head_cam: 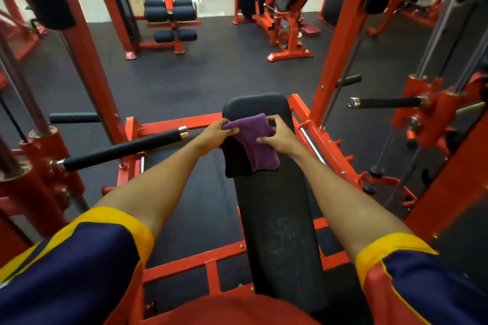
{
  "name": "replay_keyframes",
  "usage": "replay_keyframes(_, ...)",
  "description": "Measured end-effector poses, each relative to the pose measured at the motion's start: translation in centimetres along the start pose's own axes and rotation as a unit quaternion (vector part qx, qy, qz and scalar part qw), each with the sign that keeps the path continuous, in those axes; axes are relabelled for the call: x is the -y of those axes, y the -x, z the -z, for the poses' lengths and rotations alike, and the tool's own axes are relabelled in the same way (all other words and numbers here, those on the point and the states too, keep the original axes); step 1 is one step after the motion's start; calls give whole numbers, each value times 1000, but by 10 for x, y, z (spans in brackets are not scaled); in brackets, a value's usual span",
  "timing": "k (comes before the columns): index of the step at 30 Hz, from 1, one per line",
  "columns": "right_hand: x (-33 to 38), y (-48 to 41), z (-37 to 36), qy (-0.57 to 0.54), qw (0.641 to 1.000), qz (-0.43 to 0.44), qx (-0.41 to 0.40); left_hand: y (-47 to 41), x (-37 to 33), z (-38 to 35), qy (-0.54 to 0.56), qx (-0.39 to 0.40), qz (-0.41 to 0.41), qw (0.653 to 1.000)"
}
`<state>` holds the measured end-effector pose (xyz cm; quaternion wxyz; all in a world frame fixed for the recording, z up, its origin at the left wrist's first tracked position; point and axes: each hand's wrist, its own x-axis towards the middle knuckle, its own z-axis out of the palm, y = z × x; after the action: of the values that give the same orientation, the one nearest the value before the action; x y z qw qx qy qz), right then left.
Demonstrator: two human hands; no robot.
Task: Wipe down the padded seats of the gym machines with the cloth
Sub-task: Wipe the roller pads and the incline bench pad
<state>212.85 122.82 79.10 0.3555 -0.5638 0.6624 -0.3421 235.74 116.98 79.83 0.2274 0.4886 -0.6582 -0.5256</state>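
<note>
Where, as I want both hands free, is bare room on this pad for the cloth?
The bench pad is bare from the cloth down to its near end; a short strip also shows beyond the cloth. Crowded where left hand and right hand grip it.

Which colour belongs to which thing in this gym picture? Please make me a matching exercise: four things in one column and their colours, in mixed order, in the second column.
Things:
1. cloth
2. bench pad
3. machine frame
4. sleeve edge

Colours:
a. red
b. yellow
c. purple
d. black

Right pairs: 1-c, 2-d, 3-a, 4-b.
</note>
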Motion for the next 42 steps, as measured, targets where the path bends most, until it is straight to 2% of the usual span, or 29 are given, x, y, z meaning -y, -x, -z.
replay_keyframes(2, -2, -20, 4, 16, 999, 11, -26, -11, -2, 1, 18, 13, 25, 999)
replay_keyframes(4, 4, -39, 11, 54, 998, 33, -28, -19, -2, 1, 21, 73, 54, 996)
replay_keyframes(7, 24, -76, 9, 161, 984, 80, -15, -34, 7, 4, -79, 102, 78, 989)
replay_keyframes(9, 37, -102, 1, 231, 965, 125, -19, -45, 10, 3, -128, 32, 71, 989)
replay_keyframes(11, 45, -118, -10, 265, 949, 168, -37, -54, 12, 1, -125, -82, 54, 987)
replay_keyframes(12, 45, -123, -18, 266, 942, 192, -62, -59, 11, 0, -90, -133, 42, 986)
replay_keyframes(14, 36, -123, -33, 248, 930, 234, -141, -66, 7, -3, 2, -186, 18, 982)
replay_keyframes(16, 13, -113, -51, 242, 918, 249, -192, -74, 0, -6, 59, -197, 2, 979)
replay_keyframes(20, -27, -97, -90, 328, 895, 242, -180, -95, 0, -9, 82, -193, 15, 978)
replay_keyframes(24, -14, -131, -87, 351, 887, 232, -189, -103, 4, -15, 140, -202, 19, 969)
replay_keyframes(29, 14, -163, -90, 278, 912, 172, -247, -111, 9, -13, 169, -205, 27, 964)
replay_keyframes(34, -45, -122, -79, 317, 856, 360, -195, -112, 7, -15, 183, -221, 25, 958)
replay_keyframes(36, -63, -123, -54, 327, 843, 387, -181, -115, 9, -12, 169, -210, 15, 963)
replay_keyframes(39, -57, -147, -34, 327, 872, 276, -239, -115, 10, -14, 142, -201, 17, 969)
replay_keyframes(42, -18, -170, -47, 278, 897, 163, -302, -114, 9, -18, 131, -215, 12, 968)
